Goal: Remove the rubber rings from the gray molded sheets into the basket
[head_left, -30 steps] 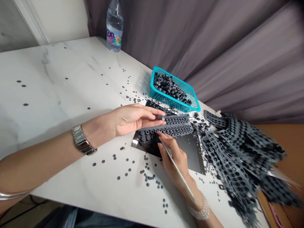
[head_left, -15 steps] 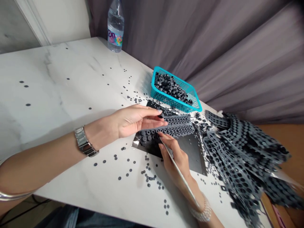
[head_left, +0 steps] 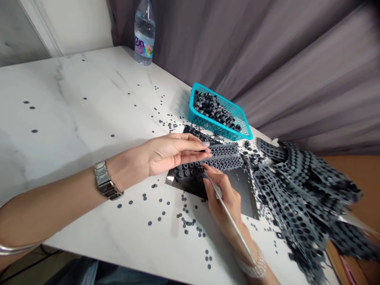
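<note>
My left hand (head_left: 175, 153) hovers over a dark grey rubber sheet (head_left: 227, 150) moulded with rows of round, hollow-centred studs. Thumb and fingers are pinched on a small black rubber piece, mostly hidden between the tips. My right hand (head_left: 222, 194) is closed around a slim whitish tool (head_left: 233, 223), which runs back along the palm to the wrist. Its working tip is by the sheet's near edge, just below the left fingertips; the tool's exact kind cannot be made out. Beneath the sheet lies a glossy black mat (head_left: 245, 194).
A turquoise basket (head_left: 221, 128) of small black rubber pieces stands behind the mat. To the right, punched rubber sheets (head_left: 299, 198) lie heaped. Small dark discs (head_left: 185, 221) are scattered over the white marbled table (head_left: 89, 225). A water bottle (head_left: 144, 35) stands at the back, near a grey curtain (head_left: 267, 51).
Both hands have shifted slightly to the right. The left fingers have closed further over the small black piece, and the tool shows more fully in my right hand.
</note>
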### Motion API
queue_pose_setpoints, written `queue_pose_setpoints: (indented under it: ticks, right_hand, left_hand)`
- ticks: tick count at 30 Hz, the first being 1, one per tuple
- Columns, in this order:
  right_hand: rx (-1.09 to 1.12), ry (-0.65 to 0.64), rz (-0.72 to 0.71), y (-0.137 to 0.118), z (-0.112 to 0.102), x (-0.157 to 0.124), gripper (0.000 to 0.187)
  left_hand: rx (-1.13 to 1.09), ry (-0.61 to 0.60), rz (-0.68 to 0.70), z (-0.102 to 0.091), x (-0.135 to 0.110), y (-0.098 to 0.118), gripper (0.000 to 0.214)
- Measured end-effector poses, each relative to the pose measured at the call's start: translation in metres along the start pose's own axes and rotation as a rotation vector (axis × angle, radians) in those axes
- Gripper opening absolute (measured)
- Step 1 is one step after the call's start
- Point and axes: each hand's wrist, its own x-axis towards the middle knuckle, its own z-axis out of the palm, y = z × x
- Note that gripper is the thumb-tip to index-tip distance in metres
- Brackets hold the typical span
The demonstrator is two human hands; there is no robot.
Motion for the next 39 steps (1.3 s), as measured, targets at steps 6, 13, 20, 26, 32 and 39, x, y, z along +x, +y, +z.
queue_pose_setpoints:
  ticks: [6, 13, 20, 26, 32, 39]
  right_hand:
    - [0.002, 0.046, 0.003, -0.001, -0.002, 0.001, 0.016]
    - [0.007, 0.056, 0.016, -0.001, 0.000, 0.000, 0.016]
    - [-0.009, 0.042, 0.033, 0.002, 0.001, -0.001, 0.013]
    - [-0.021, 0.130, 0.155, -0.008, -0.003, 0.001, 0.014]
    - [-0.031, 0.231, 0.171, -0.008, -0.011, 0.010, 0.023]
    - [-0.056, 0.216, 0.057, -0.020, -0.015, 0.025, 0.013]
  left_hand:
    - [-0.029, -0.002, -0.012, 0.006, -0.002, 0.000, 0.007]
    - [-0.042, 0.034, -0.022, 0.003, 0.004, -0.002, 0.009]
    - [-0.015, 0.136, -0.030, 0.001, 0.004, -0.003, 0.011]
    - [-0.066, 0.062, -0.037, -0.001, 0.008, -0.003, 0.029]
    - [-0.069, 0.076, -0.090, 0.003, 0.008, -0.003, 0.032]
    - [-0.014, 0.050, -0.143, 0.008, 0.005, -0.004, 0.036]
